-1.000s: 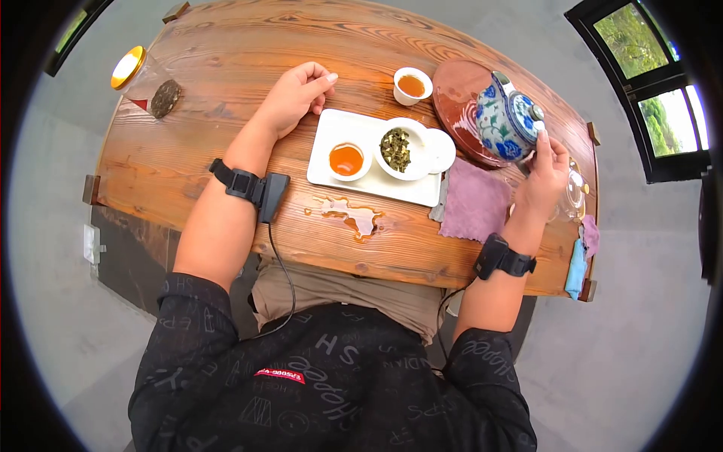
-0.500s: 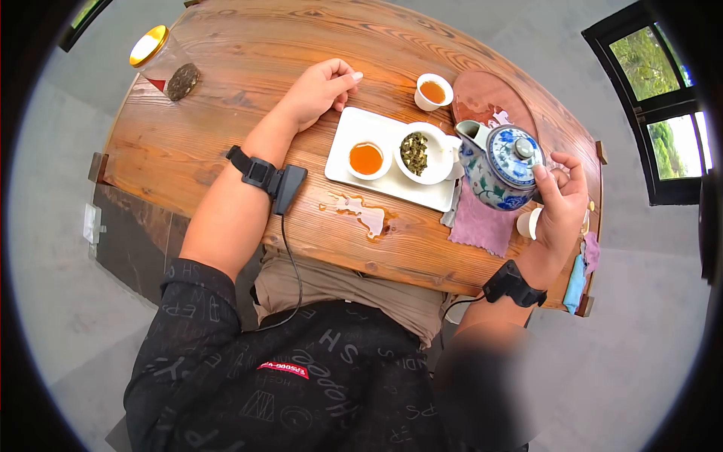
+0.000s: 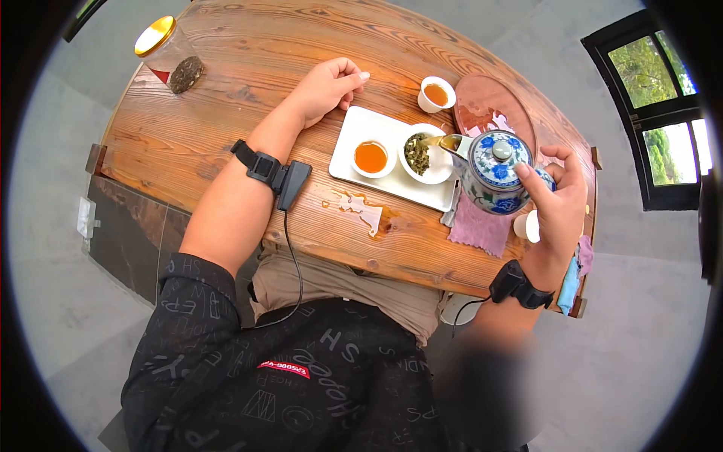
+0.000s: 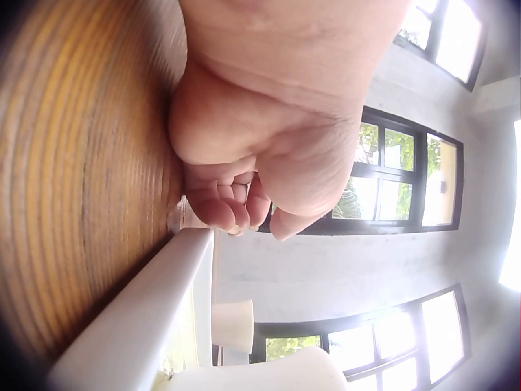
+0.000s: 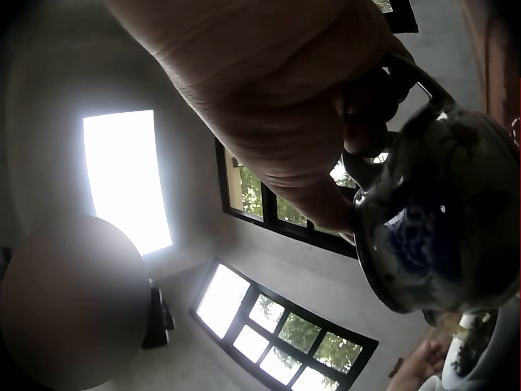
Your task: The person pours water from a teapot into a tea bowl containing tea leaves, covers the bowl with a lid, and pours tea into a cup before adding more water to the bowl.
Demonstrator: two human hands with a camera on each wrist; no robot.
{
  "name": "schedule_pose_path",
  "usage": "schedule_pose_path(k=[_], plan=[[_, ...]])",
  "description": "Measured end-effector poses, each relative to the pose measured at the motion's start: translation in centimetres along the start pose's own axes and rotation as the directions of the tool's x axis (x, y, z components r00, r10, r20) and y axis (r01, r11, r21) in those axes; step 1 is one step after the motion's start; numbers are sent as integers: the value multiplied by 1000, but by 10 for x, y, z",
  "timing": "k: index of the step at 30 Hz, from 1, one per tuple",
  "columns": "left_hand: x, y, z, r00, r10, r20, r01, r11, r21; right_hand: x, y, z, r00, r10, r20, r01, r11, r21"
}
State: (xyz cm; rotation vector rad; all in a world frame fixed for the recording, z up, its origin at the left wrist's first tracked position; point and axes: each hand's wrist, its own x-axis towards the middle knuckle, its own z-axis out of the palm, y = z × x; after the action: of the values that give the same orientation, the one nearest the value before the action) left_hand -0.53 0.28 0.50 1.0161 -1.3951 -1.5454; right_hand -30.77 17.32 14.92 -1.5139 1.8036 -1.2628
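Observation:
My right hand (image 3: 556,200) grips the handle of a blue-and-white floral teapot (image 3: 493,181), its thumb at the lid. The pot tips leftward, and a thin stream runs from its spout into a white bowl (image 3: 439,175) with tea leaves (image 3: 416,153). That bowl sits on a white rectangular tray (image 3: 414,193), beside a cup of orange tea (image 3: 370,157). Just beyond the tray, my left hand (image 3: 327,92) rests on the table, fingers loosely curled around nothing. In the left wrist view it lies close to the tray's edge (image 4: 146,309).
Behind the tray stands another cup of tea (image 3: 436,95), near a round reddish board (image 3: 482,98). A purple cloth (image 3: 482,230) and a white cup (image 3: 529,226) lie under the teapot's side. Spilled liquid (image 3: 361,211) wets the wood in front. A gold-lidded jar (image 3: 157,38) is far left.
My right hand has brought the teapot from over the round board leftward and toward me, then tilted it so liquid flows into the leaf bowl. The left hand stays put.

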Motion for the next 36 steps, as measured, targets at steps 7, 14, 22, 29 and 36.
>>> schedule_pose_path(k=[7,14,22,29,36], plan=[[1,-1,0,1000,4,-8,-4,1000,-18,0,-6,-3,999,-37,4,37,998,-51],[1,0,0,1000,4,-7,-4,1000,-23,1,-17,-7,999,-38,4,38,996,-79],[1,0,0,1000,4,-9,-4,1000,-25,5,-26,-12,997,-71,10,72,994,-83],[1,-1,0,1000,9,-5,-9,1000,-25,4,-24,-9,998,-64,5,64,995,-72],[1,-2,0,1000,13,-7,-13,1000,-14,11,22,-12,1000,31,-5,-29,979,204]])
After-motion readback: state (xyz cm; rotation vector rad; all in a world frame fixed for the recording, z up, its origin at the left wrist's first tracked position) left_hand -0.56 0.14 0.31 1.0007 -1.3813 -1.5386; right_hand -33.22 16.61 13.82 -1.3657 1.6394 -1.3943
